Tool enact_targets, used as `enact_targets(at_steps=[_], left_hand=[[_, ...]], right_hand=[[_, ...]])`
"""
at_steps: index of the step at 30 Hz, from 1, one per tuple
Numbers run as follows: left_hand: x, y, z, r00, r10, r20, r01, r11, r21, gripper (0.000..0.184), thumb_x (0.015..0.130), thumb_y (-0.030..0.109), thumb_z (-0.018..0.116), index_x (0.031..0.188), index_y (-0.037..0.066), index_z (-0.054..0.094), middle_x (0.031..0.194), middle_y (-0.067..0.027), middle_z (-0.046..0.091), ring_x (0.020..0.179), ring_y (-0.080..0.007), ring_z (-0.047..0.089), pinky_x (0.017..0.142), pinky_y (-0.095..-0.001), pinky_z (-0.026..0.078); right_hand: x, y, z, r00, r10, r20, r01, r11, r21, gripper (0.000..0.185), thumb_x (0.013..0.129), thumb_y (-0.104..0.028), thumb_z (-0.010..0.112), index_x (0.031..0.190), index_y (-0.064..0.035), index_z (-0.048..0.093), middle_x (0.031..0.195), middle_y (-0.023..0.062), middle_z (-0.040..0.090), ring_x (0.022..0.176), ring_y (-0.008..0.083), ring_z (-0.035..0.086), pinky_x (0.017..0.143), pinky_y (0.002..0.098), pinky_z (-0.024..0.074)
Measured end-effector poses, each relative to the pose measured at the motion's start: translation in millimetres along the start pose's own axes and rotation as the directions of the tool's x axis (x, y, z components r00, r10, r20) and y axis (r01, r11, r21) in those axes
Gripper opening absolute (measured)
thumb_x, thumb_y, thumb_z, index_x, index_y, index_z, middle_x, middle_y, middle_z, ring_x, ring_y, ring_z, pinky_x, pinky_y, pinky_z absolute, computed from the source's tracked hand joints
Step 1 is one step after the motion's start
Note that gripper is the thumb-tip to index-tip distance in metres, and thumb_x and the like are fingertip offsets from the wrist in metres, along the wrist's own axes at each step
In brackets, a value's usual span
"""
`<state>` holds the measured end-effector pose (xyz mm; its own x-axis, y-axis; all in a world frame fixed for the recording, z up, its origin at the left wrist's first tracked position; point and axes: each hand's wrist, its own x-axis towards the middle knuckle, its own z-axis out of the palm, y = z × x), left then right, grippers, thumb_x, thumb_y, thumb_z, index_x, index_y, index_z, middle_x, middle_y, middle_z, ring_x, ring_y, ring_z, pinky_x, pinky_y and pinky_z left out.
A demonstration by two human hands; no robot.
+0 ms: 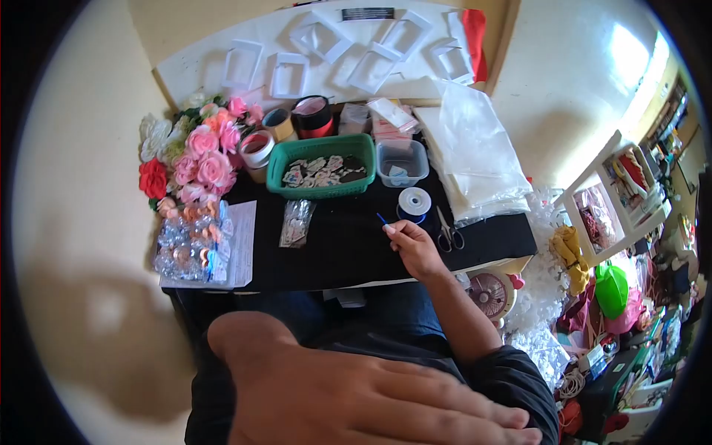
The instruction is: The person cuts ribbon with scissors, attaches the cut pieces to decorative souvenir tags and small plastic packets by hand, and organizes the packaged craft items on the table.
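Note:
My left hand is large and close to the camera at the bottom, with its fingers stretched out toward the right and nothing visible in it. Over the front of the black tabletop, my right hand pinches a thin blue strip between thumb and finger. Just behind that hand stands a white spool wound with blue. A pair of scissors lies to its right. Left of the hand is a clear packet of small printed pieces.
A green basket holds small printed cut-outs, beside a clear plastic tub. Ribbon rolls and artificial flowers stand at back left, clear plastic bags at right. White box frames lie behind. A fan is below the table's right side.

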<state>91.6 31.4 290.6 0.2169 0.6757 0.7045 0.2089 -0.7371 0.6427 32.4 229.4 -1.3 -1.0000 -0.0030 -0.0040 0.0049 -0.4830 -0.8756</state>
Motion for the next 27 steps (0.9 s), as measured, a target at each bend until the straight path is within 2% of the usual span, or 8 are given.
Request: enact_targets(at_steps=[3, 5, 7, 9, 11, 19, 23, 27], left_hand=[[-16.9, -1.2, 9.5, 0.998, -0.052, -0.019, 0.05, 0.997, -0.063, 0.116, 0.078, 0.087, 0.028, 0.114, -0.02, 0.056, 0.118, -0.0354, 0.058, 0.118, -0.0456, 0.054, 0.104, -0.0516, 0.04], [-30.3, -17.3, 6.0, 0.908, 0.295, -0.298, -0.382, 0.875, -0.297, 0.076, 0.093, 0.066, 0.038, 0.103, -0.003, 0.067, 0.1, -0.0199, 0.064, 0.098, -0.0343, 0.061, 0.086, -0.0425, 0.05], [-35.8, -38.3, -9.0, 0.876, 0.186, -0.444, -0.39, 0.815, -0.429, 0.058, 0.1, 0.045, 0.044, 0.091, -0.009, 0.063, 0.095, -0.0163, 0.066, 0.088, -0.0304, 0.064, 0.085, -0.0363, 0.049], [-46.0, -62.5, -40.4, 0.755, -0.022, -0.655, 0.06, 0.998, 0.036, 0.044, 0.102, 0.029, 0.042, 0.091, -0.008, 0.064, 0.091, -0.0108, 0.066, 0.088, -0.0234, 0.064, 0.085, -0.0327, 0.049], [-52.1, -98.3, -86.6, 0.66, -0.305, -0.686, 0.575, 0.794, 0.2, 0.038, 0.097, 0.031, 0.052, 0.104, -0.003, 0.066, 0.098, -0.0125, 0.068, 0.087, -0.0166, 0.063, 0.081, -0.0315, 0.049], [-113.9, -261.6, -189.6, 0.497, -0.51, -0.702, 0.847, 0.11, 0.52, 0.02, 0.086, 0.025, 0.066, 0.088, 0.006, 0.071, 0.078, -0.0145, 0.068, 0.078, -0.0268, 0.067, 0.07, -0.0369, 0.051], [-119.8, -308.8, -207.9, 0.522, -0.641, -0.562, 0.709, -0.04, 0.704, 0.023, 0.082, 0.026, 0.069, 0.093, 0.006, 0.071, 0.087, -0.0179, 0.069, 0.085, -0.0351, 0.066, 0.075, -0.0437, 0.051], [-107.4, -326.1, -204.0, 0.29, -0.797, -0.53, 0.556, -0.31, 0.771, 0.029, 0.078, 0.032, 0.073, 0.095, 0.008, 0.072, 0.094, -0.0175, 0.069, 0.091, -0.0349, 0.066, 0.079, -0.0452, 0.051]], right_hand=[[-4.4, -1.3, -4.6, 0.999, 0.019, -0.031, -0.019, 1.0, 0.014, 0.009, 0.095, -0.016, 0.062, 0.098, -0.0079, 0.06, 0.084, -0.0038, 0.053, 0.073, 0.0067, 0.045, 0.066, 0.0216, 0.037], [-1.5, -0.9, -2.0, 1.0, 0.005, -0.03, -0.002, 0.995, 0.103, 0.009, 0.095, -0.016, 0.062, 0.098, -0.0083, 0.06, 0.084, -0.0035, 0.053, 0.073, 0.0066, 0.046, 0.067, 0.0214, 0.0375], [-3.3, -4.3, 2.4, 0.999, 0.014, -0.034, -0.01, 0.994, 0.11, 0.007, 0.094, -0.015, 0.062, 0.097, -0.0091, 0.06, 0.085, -0.0029, 0.053, 0.075, 0.0069, 0.047, 0.068, 0.0221, 0.0383], [-4.3, -9.4, 5.1, 0.999, 0.008, -0.046, 0.0, 0.988, 0.157, 0.005, 0.094, -0.014, 0.061, 0.095, -0.0103, 0.059, 0.083, -0.0028, 0.052, 0.075, 0.0075, 0.047, 0.069, 0.0231, 0.0385], [-1.5, -2.7, -1.5, 0.999, -0.017, -0.029, 0.022, 0.987, 0.16, 0.004, 0.094, -0.014, 0.061, 0.091, -0.0112, 0.059, 0.095, -0.0019, 0.054, 0.082, 0.008, 0.05, 0.072, 0.0247, 0.0397], [5.6, 2.8, -5.7, 0.996, -0.021, -0.092, 0.039, 0.978, 0.203, 0.009, 0.094, -0.012, 0.061, 0.086, -0.0102, 0.061, 0.149, 0.0021, 0.026, 0.116, 0.0124, 0.049, 0.092, 0.0352, 0.0461], [6.1, 7.3, -7.3, 0.998, -0.011, -0.069, 0.029, 0.966, 0.256, 0.002, 0.095, -0.011, 0.06, 0.094, -0.0091, 0.059, 0.139, 0.0053, 0.04, 0.11, 0.0124, 0.053, 0.091, 0.034, 0.047], [6.6, 2.0, -9.4, 0.999, 0.046, 0.007, -0.046, 0.991, 0.126, 0.007, 0.096, -0.014, 0.059, 0.098, -0.0079, 0.057, 0.09, 0.0031, 0.06, 0.078, 0.0104, 0.057, 0.07, 0.0254, 0.0474]])
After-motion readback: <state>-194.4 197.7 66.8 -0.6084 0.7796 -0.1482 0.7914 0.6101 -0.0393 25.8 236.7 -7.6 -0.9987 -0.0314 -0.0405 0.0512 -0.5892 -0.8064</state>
